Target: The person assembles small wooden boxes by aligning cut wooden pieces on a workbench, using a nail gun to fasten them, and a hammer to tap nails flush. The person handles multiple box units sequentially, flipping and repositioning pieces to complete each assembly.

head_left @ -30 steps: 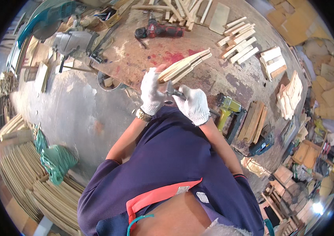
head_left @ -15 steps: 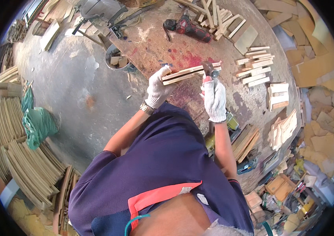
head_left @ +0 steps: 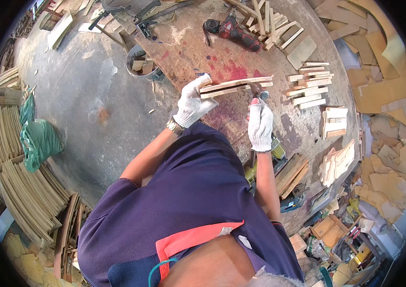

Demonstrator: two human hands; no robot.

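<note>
My left hand (head_left: 193,102), in a white knit glove, is closed around the left end of a narrow wooden frame (head_left: 234,85) made of long pale strips with a dark gap between them. My right hand (head_left: 261,125), gloved the same way, grips a hammer (head_left: 259,92). The hammer's metal head is at the near strip, towards the frame's right end; I cannot tell whether it touches the wood. Most of the handle is hidden by the glove. Under the frame lies the stained wooden tabletop (head_left: 183,62).
A red and black cordless drill (head_left: 236,33) lies at the far side. Short wood strips (head_left: 310,86) and small stacked pieces (head_left: 335,121) are on the right. A bucket of offcuts (head_left: 141,62) stands left of the table. Curved wooden pieces (head_left: 28,201) and a green bag (head_left: 40,143) are at far left.
The hammer head has moved from over the frame's far strip down to its near side. The frame has shifted slightly right, and the whole view has turned a little.
</note>
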